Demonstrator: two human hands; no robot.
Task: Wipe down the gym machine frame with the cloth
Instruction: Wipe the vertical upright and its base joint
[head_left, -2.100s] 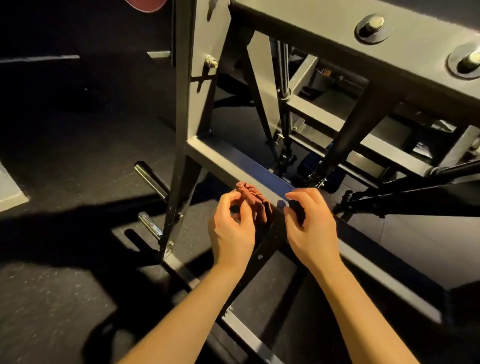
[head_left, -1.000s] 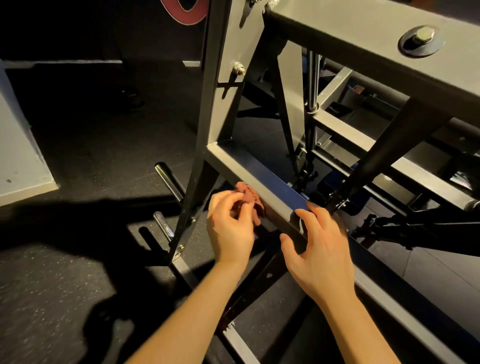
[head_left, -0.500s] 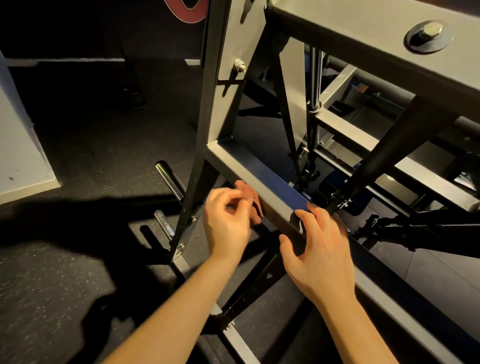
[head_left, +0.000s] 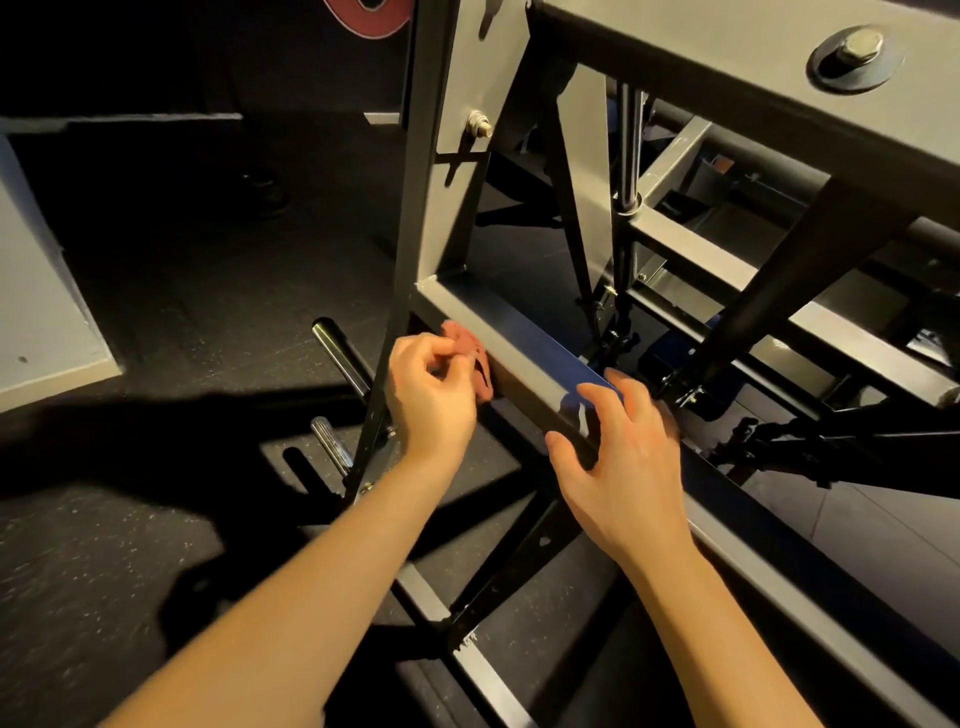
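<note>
A grey steel gym machine frame (head_left: 519, 338) fills the middle and right of the head view, with a sloping crossbar running from the upright down to the lower right. My left hand (head_left: 431, 400) is closed on a small reddish cloth (head_left: 470, 353) and presses it against the near side of that crossbar, just right of the upright post. My right hand (head_left: 618, 462) rests further down the same bar, fingers curled over its top edge and thumb below.
Two chrome weight pegs (head_left: 340, 358) stick out left of the upright. A pale block (head_left: 47, 332) stands at the left edge. Dark rubber floor (head_left: 156, 519) lies below. Bolts (head_left: 852, 52), struts and cables crowd the machine's right side.
My left hand has slid the cloth up the crossbar toward the upright. My right hand has stayed gripping the bar lower down. The camera view shifted slightly.
</note>
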